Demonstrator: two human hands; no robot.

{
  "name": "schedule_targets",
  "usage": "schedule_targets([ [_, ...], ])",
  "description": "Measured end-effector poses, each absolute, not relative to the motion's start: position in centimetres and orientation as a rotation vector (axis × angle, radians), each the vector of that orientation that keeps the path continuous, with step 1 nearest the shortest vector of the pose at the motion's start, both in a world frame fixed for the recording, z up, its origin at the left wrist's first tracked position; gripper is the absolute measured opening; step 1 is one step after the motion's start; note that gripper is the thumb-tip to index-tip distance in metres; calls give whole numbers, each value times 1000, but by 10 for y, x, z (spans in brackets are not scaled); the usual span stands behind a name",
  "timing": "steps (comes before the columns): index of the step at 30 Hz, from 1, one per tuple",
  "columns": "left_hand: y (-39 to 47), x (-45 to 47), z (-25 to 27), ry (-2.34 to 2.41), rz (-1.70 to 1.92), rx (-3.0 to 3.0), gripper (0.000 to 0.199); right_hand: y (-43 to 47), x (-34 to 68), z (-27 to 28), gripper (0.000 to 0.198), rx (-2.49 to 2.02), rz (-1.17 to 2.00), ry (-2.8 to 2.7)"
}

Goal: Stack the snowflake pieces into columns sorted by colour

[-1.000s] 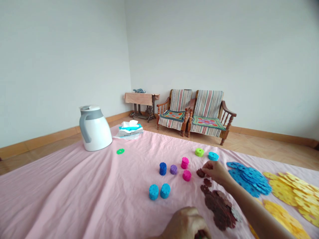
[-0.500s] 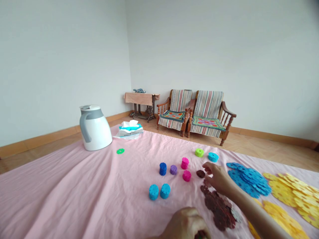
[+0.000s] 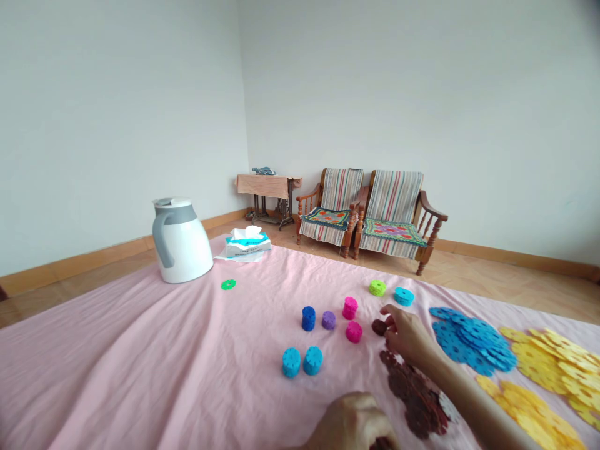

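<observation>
My right hand [image 3: 407,332] is at a short stack of dark brown notched discs [image 3: 379,327], with its fingertips closed at the stack's right edge. Below that hand lies a loose pile of brown discs [image 3: 415,397]. At the bottom edge my left hand [image 3: 354,422] is curled, and a bit of a dark brown disc [image 3: 382,443] shows at its fingers. Left of the brown stack stand two pink stacks [image 3: 354,332], a purple stack [image 3: 329,320] and a dark blue stack [image 3: 308,319]. Two light blue stacks [image 3: 312,360] stand nearer to me.
Loose blue discs [image 3: 473,340] and yellow discs [image 3: 539,400] spread at the right. A lime stack [image 3: 377,287] and a cyan stack [image 3: 404,296] stand farther back. On the pink cloth [image 3: 140,375] are a white jug [image 3: 185,250], a tissue pack [image 3: 248,245] and one green disc [image 3: 228,284].
My right hand has moved in slightly against the brown stack, its fingertips now at the edge. My left hand stays curled, with brown now showing at its fingers. The view has shifted a little.
</observation>
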State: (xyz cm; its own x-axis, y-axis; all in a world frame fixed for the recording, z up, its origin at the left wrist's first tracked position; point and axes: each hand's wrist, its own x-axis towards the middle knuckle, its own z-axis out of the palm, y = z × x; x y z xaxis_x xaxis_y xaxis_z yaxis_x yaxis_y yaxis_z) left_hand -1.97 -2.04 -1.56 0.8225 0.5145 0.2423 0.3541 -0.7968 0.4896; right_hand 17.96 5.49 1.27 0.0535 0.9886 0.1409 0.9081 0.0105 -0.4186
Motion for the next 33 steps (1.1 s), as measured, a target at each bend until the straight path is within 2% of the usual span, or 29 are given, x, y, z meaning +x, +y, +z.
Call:
schedule_targets([
  [4, -21, -20, -15, 646, 502, 2564, 7, 51, 183, 17, 44, -1939, 254, -1874],
  [8, -21, -20, -12, 637, 514, 2548, 10, 38, 192, 23, 18, -1948, 256, -1970],
  [10, -22, -20, -12, 643, 517, 2531, 9, 31, 196, 23, 11, -1926, 310, -2043],
  [15, -22, -20, -15, 648, 533, 2526, 9, 22, 198, 17, 14, -1902, 295, -2117],
  [20, -22, -21, -15, 652, 548, 2509, 6, 22, 196, 16, 7, -1904, 242, -2087],
  [24, -22, -21, -14, 645, 540, 2534, 6, 31, 203, 17, 3, -1844, 490, -1906],
  [28, -19, -18, -25, 606, 541, 2618, 3, 50, 208, 19, 9, -1788, 607, -1601],
  [33, -12, -14, -47, 526, 528, 2739, 31, 68, 201, 17, 14, -1786, 626, -1490],
])
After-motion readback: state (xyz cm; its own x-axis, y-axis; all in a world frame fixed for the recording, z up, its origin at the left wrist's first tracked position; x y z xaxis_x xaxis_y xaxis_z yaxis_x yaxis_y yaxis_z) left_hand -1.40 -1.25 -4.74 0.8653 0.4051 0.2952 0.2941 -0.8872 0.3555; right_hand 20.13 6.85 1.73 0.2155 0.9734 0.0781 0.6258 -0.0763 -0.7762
